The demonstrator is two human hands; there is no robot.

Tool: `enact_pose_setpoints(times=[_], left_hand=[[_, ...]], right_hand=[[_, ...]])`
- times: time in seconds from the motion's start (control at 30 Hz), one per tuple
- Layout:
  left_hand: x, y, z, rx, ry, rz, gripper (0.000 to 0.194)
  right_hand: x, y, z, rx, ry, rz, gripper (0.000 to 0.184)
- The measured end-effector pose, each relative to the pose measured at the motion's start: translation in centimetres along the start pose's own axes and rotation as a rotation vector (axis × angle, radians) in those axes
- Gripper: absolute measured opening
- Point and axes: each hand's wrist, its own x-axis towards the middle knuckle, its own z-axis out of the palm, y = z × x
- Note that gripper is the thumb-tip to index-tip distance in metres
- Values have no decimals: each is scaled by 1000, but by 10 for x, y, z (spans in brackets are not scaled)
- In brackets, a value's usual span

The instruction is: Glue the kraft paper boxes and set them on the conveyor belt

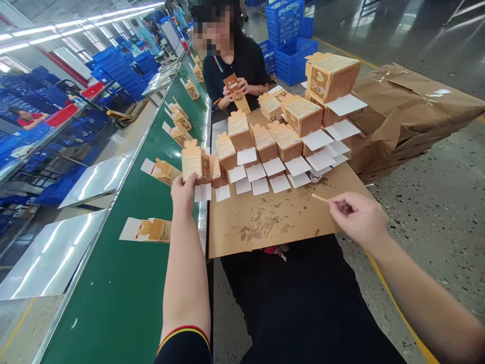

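Brown cardboard forms the boxy carton (pixel 192 164) that the left hand (pixel 184 191) holds at the left edge of the worktop (pixel 223 245), thumb and fingers at its lower corner; a smooth white flap (pixel 202 192) shows under it. Over the near right corner, the right hand (pixel 358 217) pinches a thin, pale stick (pixel 320 197) between narrow fingertips. The worktop is a flat brown sheet, marked near its front edge by dark, irregular stains (pixel 261 225). Behind them stand stacked cartons (pixel 290 139). Beside the left edge, the smooth green belt (pixel 113 303) carries cartons with red-striped flaps (pixel 131 229). The highest carton (pixel 320 81), toward the far right corner, shows small printed faces; its text is too small to read.
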Motion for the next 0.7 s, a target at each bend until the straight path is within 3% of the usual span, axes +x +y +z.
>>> enact_pose_setpoints(times=[0.1, 0.17, 0.27, 0.37, 0.43, 0.57, 0.7], left_hand=[[-53, -16, -30, -285, 25, -61, 59], [-101, -26, -39, -440, -71, -101, 65], [-171, -44, -37, -545, -266, -195, 67], [-212, -60, -27, -526, -324, -299, 73], [-221, -65, -20, -494, -320, -331, 78], [-215, -63, -6, -462, -329, -277, 86], [-204, -61, 10, -425, -267, -234, 83]], right_hand=[[39, 19, -10, -204, -79, -8, 25], [61, 29, -7, -295, -174, -9, 30], [81, 43, 5, -364, -289, -33, 33], [91, 58, 18, -388, -331, -54, 34], [97, 66, 23, -387, -327, -54, 36], [99, 68, 17, -344, -283, -55, 39], [65, 36, 9, -201, -117, -111, 26]])
